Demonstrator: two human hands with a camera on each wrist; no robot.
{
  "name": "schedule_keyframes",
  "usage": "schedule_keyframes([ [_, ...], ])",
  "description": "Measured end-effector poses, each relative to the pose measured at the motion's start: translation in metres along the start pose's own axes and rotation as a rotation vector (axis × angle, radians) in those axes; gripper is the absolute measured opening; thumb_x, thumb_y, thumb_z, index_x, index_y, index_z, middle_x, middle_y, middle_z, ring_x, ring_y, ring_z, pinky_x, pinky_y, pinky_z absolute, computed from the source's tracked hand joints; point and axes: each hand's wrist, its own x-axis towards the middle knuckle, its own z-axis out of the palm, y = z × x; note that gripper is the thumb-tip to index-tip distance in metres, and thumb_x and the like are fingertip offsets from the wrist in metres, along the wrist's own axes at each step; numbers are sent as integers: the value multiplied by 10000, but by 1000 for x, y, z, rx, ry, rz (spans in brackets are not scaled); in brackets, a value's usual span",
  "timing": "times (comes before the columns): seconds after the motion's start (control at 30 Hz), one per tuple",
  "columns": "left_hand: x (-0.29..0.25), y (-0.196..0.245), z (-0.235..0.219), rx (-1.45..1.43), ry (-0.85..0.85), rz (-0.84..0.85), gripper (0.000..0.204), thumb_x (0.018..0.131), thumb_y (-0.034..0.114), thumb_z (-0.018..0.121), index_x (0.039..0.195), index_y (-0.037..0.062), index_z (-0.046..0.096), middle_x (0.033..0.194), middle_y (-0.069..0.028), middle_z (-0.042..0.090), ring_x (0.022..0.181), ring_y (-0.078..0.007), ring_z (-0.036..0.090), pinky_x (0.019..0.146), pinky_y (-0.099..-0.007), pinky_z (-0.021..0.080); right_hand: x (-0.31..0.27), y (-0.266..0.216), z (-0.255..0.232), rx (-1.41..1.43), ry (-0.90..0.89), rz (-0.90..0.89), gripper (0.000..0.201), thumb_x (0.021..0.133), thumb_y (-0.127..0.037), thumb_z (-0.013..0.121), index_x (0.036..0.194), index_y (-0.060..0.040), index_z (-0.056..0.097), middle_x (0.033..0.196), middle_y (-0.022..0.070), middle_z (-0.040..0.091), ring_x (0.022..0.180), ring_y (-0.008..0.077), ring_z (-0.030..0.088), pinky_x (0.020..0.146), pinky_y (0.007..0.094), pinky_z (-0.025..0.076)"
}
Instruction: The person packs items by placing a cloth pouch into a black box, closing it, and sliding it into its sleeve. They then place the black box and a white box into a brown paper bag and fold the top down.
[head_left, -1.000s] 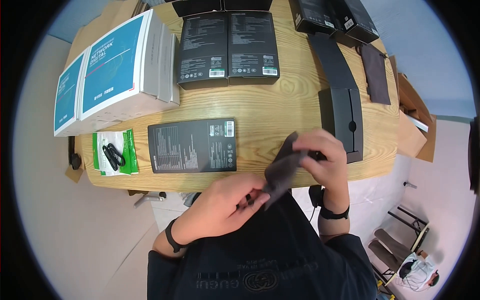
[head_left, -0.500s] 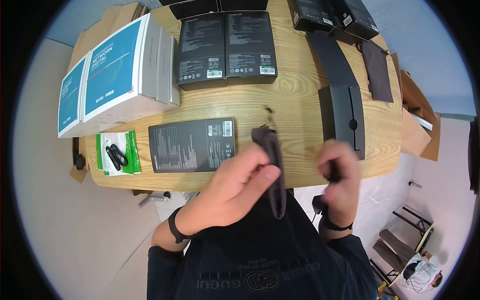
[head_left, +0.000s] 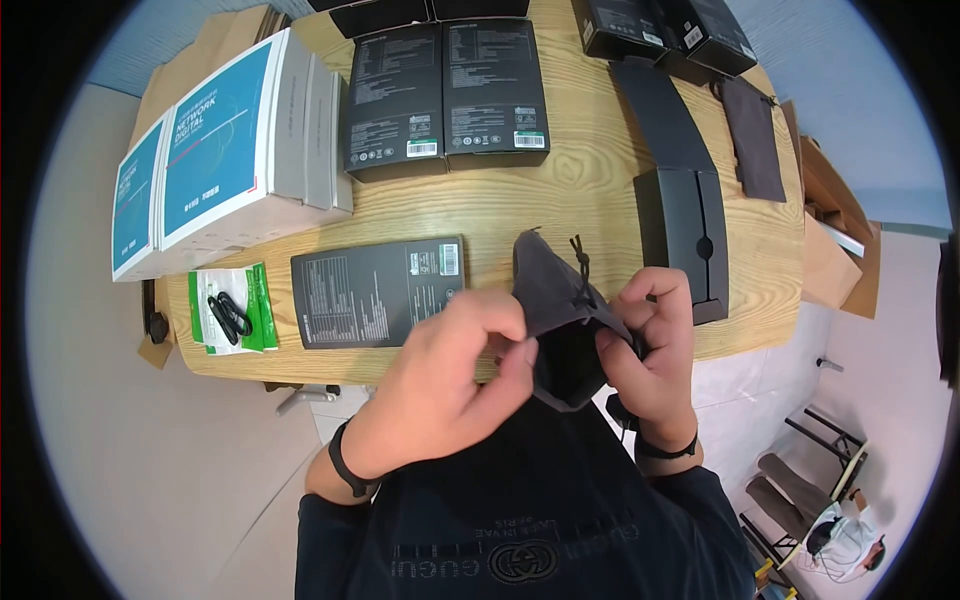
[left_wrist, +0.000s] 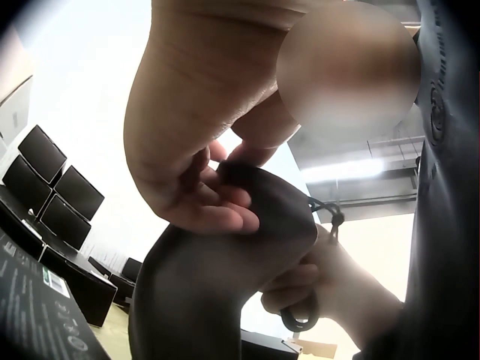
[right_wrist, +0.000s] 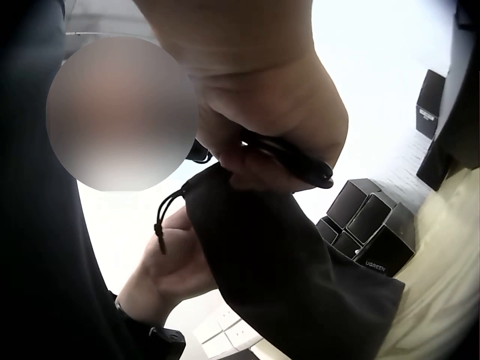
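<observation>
A dark grey drawstring pouch (head_left: 556, 290) hangs between both hands near the table's front edge, its mouth spread toward the body. My left hand (head_left: 455, 370) pinches one side of the rim between thumb and fingers. With thumb and fingers, my right hand (head_left: 655, 345) grips the opposite side. Tucked in that same right hand is a black looped cable (right_wrist: 289, 159), partly covered by the fingers. A knotted black cord (right_wrist: 160, 225) dangles from the pouch's mouth. In the left wrist view the pouch body (left_wrist: 195, 292) droops below the left fingers.
An open black box (head_left: 690, 240) stands right of the hands, another grey pouch (head_left: 755, 140) beyond it. A printed black box (head_left: 375, 290) lies left, beside a bagged black cable (head_left: 230, 314). White-and-blue boxes (head_left: 220, 140) and upright black boxes (head_left: 495, 90) stand farther back.
The right hand came back to the pouch after drawing away with the black cable. The pouch turned from narrow and edge-on to spread wide, mouth toward the body.
</observation>
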Motion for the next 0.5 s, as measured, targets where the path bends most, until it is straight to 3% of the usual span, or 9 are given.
schedule_keyframes([
  [0.03,4,2,2,53,-7,110,385,880,-41,713,1179,16,477,904,-118,605,719,-247,643,708,-335,546,0,2,1,-34,-18,-26,449,851,135,568,1214,-43,370,814,48,594,718,79,533,657,228,394],
  [0.1,-3,3,11,8,14,58,399,883,-39,710,1206,18,483,922,-127,599,726,-261,659,694,-344,550,0,2,5,-11,3,-30,465,849,138,559,1228,-46,363,808,43,588,720,81,528,661,225,391],
  [0.17,-9,0,17,-133,-4,-217,412,879,-45,705,1220,23,484,913,-120,596,735,-270,681,663,-351,549,0,1,9,18,-26,-10,483,831,151,563,1224,-56,373,856,41,565,708,81,516,651,223,390],
  [0.27,-8,-2,14,-57,-47,-207,410,897,-35,678,1254,15,483,928,-164,618,733,-297,688,610,-374,528,2,-15,-5,51,-120,-44,478,816,118,584,1212,-70,395,906,51,531,712,101,480,638,244,376],
  [0.33,-5,0,10,3,-58,-184,396,910,-20,668,1263,15,491,937,-183,626,731,-308,685,599,-384,521,9,-18,-13,270,-65,-342,403,756,-84,650,1111,-108,460,854,39,434,719,162,413,643,317,355],
  [0.4,1,9,6,-1,-164,-319,353,930,-51,629,1268,22,560,1006,-128,655,831,-214,676,744,-318,537,8,-44,-13,554,-55,-510,282,730,20,599,952,-125,500,851,47,447,714,212,441,639,357,380],
  [0.43,3,8,8,-6,-165,-316,353,930,-51,629,1268,22,560,1006,-128,655,831,-214,676,744,-318,537,7,-49,-6,548,-55,-510,282,730,20,599,952,-125,500,851,47,447,714,212,441,639,357,380],
  [0.5,6,5,12,-68,-150,-197,349,956,-38,596,1298,33,605,1053,-135,677,876,-238,686,783,-333,543,6,-52,12,499,-163,-738,240,723,72,612,860,-106,527,885,73,506,726,234,474,657,385,414],
])
